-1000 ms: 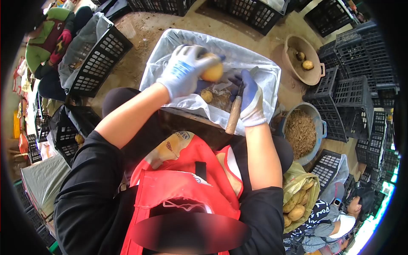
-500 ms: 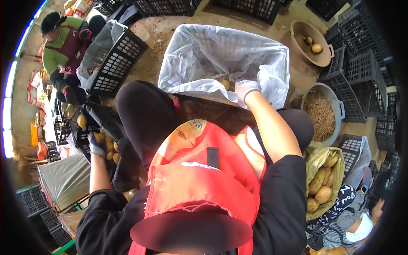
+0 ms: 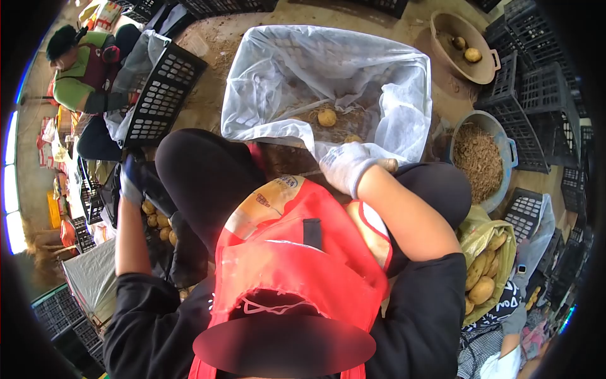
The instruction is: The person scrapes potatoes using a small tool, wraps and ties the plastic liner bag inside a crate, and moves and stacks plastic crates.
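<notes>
My right hand, in a pale glove, is at the near edge of a black crate lined with a white plastic sheet. Its fingers are curled, and a brown rounded end shows beside the wrist; what it belongs to is hidden. Inside the liner lie a potato and loose soil, with part of another potato just beyond the fingers. At the left, my left hand, gloved in white and blue, reaches beside a dark container with several potatoes. Its fingers are mostly hidden.
A co-worker sits at the upper left by another lined crate. To the right are a brown basin with potatoes, a blue-grey tub of soil, a yellow sack of potatoes and stacked black crates.
My right hand has drawn back toward me from inside the crate to its near edge, uncovering a potato. My left hand has moved up and away from the potatoes on the left.
</notes>
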Demonstrator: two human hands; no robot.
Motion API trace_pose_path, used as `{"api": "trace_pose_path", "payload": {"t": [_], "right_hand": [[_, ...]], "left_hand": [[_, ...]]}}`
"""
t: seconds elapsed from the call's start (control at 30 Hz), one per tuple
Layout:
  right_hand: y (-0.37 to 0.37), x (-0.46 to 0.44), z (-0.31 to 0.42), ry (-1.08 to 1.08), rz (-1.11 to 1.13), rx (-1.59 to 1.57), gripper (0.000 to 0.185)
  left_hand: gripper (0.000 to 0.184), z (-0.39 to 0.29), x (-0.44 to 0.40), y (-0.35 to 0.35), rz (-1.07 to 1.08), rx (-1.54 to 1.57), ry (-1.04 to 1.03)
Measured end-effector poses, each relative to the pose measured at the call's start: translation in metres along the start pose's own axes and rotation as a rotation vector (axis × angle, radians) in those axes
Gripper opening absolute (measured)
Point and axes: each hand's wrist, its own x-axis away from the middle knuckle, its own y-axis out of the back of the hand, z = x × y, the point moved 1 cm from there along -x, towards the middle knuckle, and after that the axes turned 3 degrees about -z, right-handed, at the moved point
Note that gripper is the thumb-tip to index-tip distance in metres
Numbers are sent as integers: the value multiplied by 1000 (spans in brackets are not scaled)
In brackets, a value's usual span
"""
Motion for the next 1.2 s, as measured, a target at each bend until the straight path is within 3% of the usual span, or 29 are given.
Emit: {"api": "trace_pose_path", "payload": {"t": [0.03,0.1,0.17,0.23,0.3,0.37,0.43,0.5,0.53,0.6,0.67,0.7,0.8,0.9,0.97,1.03,1.1,1.13,1.2], "right_hand": [[5,4,2,38,39,-30,28],[7,7,-2,119,49,-60,26],[21,20,-14,124,17,-140,25],[29,30,-34,118,-14,-216,26],[31,42,-62,-4,-446,-379,27],[37,50,-94,-156,-826,-466,24],[55,58,-114,-324,-1055,-920,24],[63,58,-122,-334,-1327,-1575,27],[71,67,-126,-422,-1289,-1717,27],[67,64,-133,-397,-1273,-1990,24],[65,61,-133,-383,-1260,-2081,23],[63,58,-135,-363,-1229,-1955,22],[51,47,-135,-314,-1223,-1885,20],[51,47,-136,-349,-1254,-1769,18],[53,52,-134,-381,-1241,-1697,18],[56,51,-128,-401,-1219,-1642,19],[42,34,-123,-431,-1420,-1357,21],[42,32,-121,-406,-1344,-1619,21],[48,40,-121,-444,-1431,-1590,21]], "left_hand": [[33,-37,-42,1,-41,97,-22],[35,-117,-122,-17,25,740,333],[38,-230,-178,-43,143,819,403],[40,-255,-228,-104,404,820,186],[39,-312,-243,-161,638,800,312],[38,-304,-263,-259,1016,921,283],[39,-301,-247,-353,686,217,-587],[59,-340,-221,-382,1012,-16,-356],[61,-340,-209,-403,1029,-63,-428],[66,-320,-171,-462,1029,-213,-570],[70,-314,-149,-477,968,-354,-541],[72,-322,-145,-468,934,-387,-438],[67,-342,-153,-443,832,-376,-473],[65,-340,-166,-439,865,-223,-456],[64,-335,-179,-431,960,54,-266],[63,-337,-192,-403,1079,477,87],[62,-345,-204,-351,1163,865,410],[62,-350,-207,-321,1191,1019,487],[61,-369,-210,-260,1192,1207,463]]}}
